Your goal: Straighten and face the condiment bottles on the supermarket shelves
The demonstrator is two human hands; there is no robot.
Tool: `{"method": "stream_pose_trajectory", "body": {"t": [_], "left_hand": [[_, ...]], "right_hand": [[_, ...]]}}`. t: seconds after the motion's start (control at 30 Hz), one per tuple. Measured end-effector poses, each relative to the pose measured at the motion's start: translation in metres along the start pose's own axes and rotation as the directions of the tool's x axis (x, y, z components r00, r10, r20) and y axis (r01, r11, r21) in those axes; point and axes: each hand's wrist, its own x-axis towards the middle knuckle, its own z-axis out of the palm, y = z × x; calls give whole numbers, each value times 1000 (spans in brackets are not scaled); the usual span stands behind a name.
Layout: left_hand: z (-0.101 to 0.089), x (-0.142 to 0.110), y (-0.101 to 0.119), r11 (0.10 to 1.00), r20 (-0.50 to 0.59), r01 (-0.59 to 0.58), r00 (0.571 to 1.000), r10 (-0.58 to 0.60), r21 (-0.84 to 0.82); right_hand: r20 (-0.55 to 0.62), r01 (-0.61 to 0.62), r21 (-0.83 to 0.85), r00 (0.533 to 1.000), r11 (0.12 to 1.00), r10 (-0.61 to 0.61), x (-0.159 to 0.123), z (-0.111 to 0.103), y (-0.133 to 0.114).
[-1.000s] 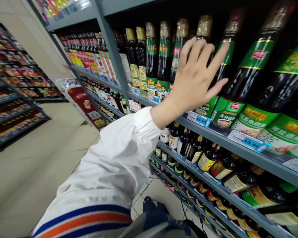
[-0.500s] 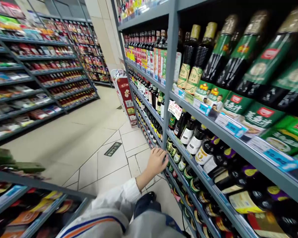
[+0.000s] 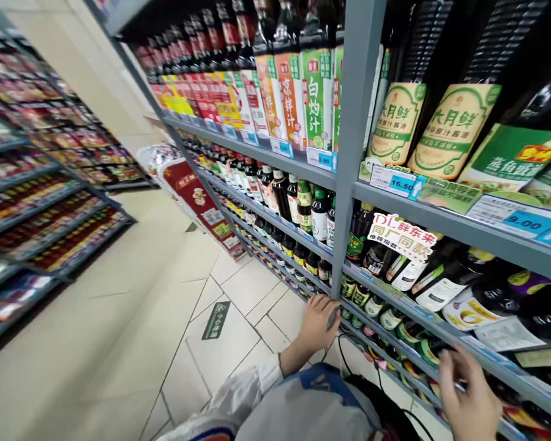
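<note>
My left hand (image 3: 319, 324) is at the shelf's grey upright post (image 3: 349, 153), palm down, with fingers loosely bent and thumb apart. It appears to hold nothing; whether it touches the post I cannot tell. At the lower right, my right hand (image 3: 471, 392) is beside the front edge of a low shelf, its thumb and fingers apart around a gap, slightly blurred. Nothing shows in it. Nearest to the hands are dark sauce bottles with green-and-white labels (image 3: 390, 318). Above stand soy sauce bottles with cream labels (image 3: 457, 131) and a white promotional sign (image 3: 401, 236).
Sauce bottles with orange and green labels (image 3: 319, 98) line the upper left shelf. A red display stand (image 3: 202, 202) is at the shelf's far end. Tiled floor (image 3: 133, 294) with a dark floor sticker (image 3: 216, 320) runs to the left, towards other stocked shelves (image 3: 41, 226).
My view has moved closer to the shelves and turned, so the post and bottles look larger. My right hand has come into view at the lower right. My left hand stays loosely bent near the post.
</note>
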Motion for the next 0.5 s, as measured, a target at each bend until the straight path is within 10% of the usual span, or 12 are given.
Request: {"method": "stream_pose_trajectory", "body": {"t": [0.27, 0.5], "left_hand": [[-28, 21, -65, 994, 35, 36, 999, -33, -103], [-29, 28, -76, 984, 74, 2, 997, 11, -178]], "right_hand": [[-41, 96, -17, 994, 995, -97, 71, 42, -82], [-213, 41, -287, 971, 957, -105, 151, 109, -131]]}}
